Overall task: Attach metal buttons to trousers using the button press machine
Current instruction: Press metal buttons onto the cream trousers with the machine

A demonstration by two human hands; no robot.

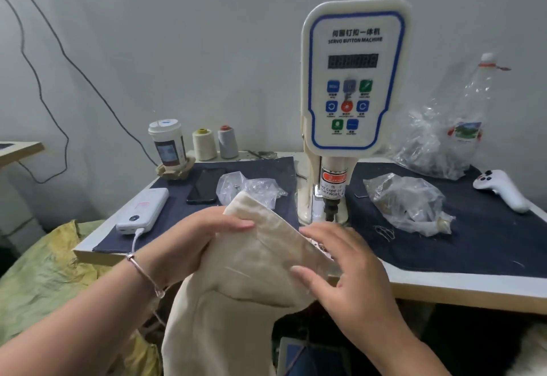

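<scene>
At lower centre, the left hand (189, 245) grips the cream trousers (236, 286), fingers curled over the soft, folded waistband; the right hand (346, 269) rests flat on it, fingers straight. This looks like positioning: next, slide the waistband under the dark metal punch (331, 208) of the glossy white button press machine (353, 79) behind, on the denim-covered surface (488, 242).

One button press machine (353, 79), one pair of trousers (236, 286), two thread cones (204, 144), three plastic bags (405, 201), one phone (205, 186), one power bank (143, 211).

The trousers (236, 286) run off the bottom edge; the machine's (353, 79) display digits are unreadable.
</scene>
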